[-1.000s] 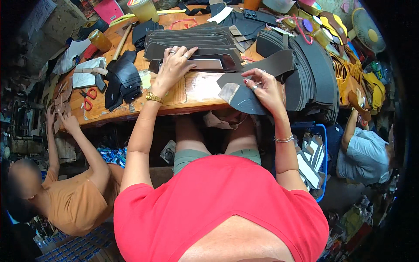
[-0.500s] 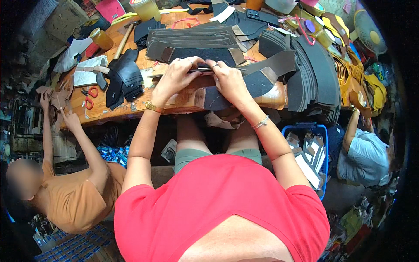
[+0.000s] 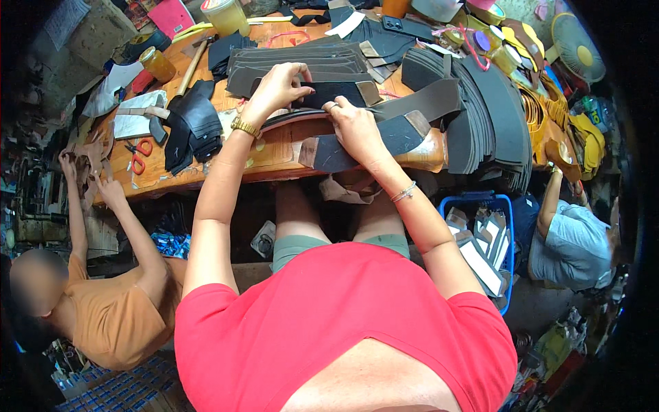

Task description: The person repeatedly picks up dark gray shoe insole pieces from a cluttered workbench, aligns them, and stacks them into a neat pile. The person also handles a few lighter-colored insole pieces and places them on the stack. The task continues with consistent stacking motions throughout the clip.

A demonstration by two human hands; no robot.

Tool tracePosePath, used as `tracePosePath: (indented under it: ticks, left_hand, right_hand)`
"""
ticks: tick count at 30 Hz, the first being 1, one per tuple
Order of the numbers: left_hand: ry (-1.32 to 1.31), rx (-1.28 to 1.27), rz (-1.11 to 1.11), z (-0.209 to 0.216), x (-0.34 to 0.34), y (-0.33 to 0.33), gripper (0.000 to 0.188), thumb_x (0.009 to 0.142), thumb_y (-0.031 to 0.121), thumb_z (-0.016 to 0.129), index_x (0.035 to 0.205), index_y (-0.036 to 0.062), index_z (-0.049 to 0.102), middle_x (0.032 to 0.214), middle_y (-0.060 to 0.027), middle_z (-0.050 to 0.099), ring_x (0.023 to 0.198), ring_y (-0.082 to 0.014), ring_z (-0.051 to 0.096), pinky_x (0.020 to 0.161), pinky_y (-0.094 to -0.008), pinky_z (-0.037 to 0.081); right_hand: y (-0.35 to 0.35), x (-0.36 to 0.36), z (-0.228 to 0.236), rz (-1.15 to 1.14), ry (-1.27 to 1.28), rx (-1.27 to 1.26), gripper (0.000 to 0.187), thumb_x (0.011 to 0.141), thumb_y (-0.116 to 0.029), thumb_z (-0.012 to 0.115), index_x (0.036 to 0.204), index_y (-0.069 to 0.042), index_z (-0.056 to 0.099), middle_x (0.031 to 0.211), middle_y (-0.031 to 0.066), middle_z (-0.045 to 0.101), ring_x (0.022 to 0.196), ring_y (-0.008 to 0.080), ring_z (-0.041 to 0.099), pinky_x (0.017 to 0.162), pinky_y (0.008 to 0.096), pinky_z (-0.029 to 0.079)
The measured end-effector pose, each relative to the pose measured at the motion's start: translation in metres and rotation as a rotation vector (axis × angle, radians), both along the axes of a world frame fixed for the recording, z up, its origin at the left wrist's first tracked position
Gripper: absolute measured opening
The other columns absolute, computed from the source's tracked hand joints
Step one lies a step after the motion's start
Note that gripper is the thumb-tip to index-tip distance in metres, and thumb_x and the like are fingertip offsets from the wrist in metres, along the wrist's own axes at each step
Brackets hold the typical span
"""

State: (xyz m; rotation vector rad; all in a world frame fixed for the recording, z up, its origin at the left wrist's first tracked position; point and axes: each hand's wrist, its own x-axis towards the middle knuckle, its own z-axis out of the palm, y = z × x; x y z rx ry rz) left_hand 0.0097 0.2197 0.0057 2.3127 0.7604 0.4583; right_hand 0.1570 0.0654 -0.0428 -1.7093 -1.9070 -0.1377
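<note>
My right hand (image 3: 355,132) pinches a long curved dark strip (image 3: 292,118) with a pale edge, which bends away to the left above the table. Up and to the left, my left hand (image 3: 280,89) is curved, its thumb and forefinger apart, over a black piece with tan ends (image 3: 336,92). Its other fingers are partly hidden. Under my right wrist lies another dark curved piece with tan ends (image 3: 405,134). Beyond my hands is a fanned stack of dark grey strips (image 3: 302,60).
On the right, a large stack of curved dark pieces (image 3: 484,117) covers the table end. Left lie black pieces (image 3: 195,130), red scissors (image 3: 141,158) and a hammer (image 3: 192,66). A blue basket (image 3: 509,206) holds offcuts below. Co-workers sit left (image 3: 123,295) and right (image 3: 573,244).
My left hand has come off the strip and moved up, away from my right hand. The strip now shows as a long curve. My right hand has shifted slightly down and left.
</note>
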Motion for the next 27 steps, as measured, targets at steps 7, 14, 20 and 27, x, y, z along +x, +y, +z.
tracePosePath:
  ticks: [7,14,20,27]
  left_hand:
    - [-0.262,-0.292,0.138,0.021,-0.026,-0.013,0.021,0.097,0.023,0.064,0.097,0.0025,0.062,0.083,-0.0099,0.072,0.068,-0.0161,0.072,0.043,-0.0223,0.049]
    - [-0.702,0.176,0.127,0.08,-0.072,-0.016,0.014,0.086,-0.001,0.073,0.091,0.0009,0.06,0.086,-0.0018,0.066,0.076,-0.0036,0.062,0.065,-0.0176,0.05]
    - [-0.222,0.318,-0.164,0.083,-0.06,-0.008,0.043,0.084,-0.012,0.058,0.123,0.0034,0.049,0.108,-0.0081,0.061,0.106,-0.0183,0.063,0.096,-0.0304,0.047]
    - [0.087,0.13,-0.25,0.017,-0.022,0.026,0.071,0.082,-0.009,0.055,0.147,0.0176,0.04,0.112,-0.0203,0.067,0.108,-0.0308,0.065,0.094,-0.0377,0.049]
  right_hand:
    - [-0.004,0.0,-0.008,0.018,0.032,0.031,0.021,0.085,-0.005,0.055,0.104,-0.004,0.065,0.099,0.0165,0.061,0.075,0.0351,0.068,0.066,0.0459,0.056]
    - [-0.005,0.0,-0.009,-0.009,0.076,-0.014,0.021,0.089,-0.007,0.059,0.108,-0.006,0.065,0.1,0.0141,0.06,0.079,0.037,0.066,0.07,0.0464,0.054]
    - [-0.006,-0.004,-0.012,-0.023,0.072,0.009,0.022,0.087,-0.006,0.059,0.108,-0.006,0.066,0.103,0.014,0.061,0.079,0.0364,0.067,0.07,0.0458,0.055]
    - [-0.013,-0.002,-0.015,0.003,0.111,0.012,0.023,0.086,-0.006,0.06,0.108,-0.006,0.065,0.102,0.0141,0.063,0.08,0.0366,0.067,0.07,0.0459,0.055]
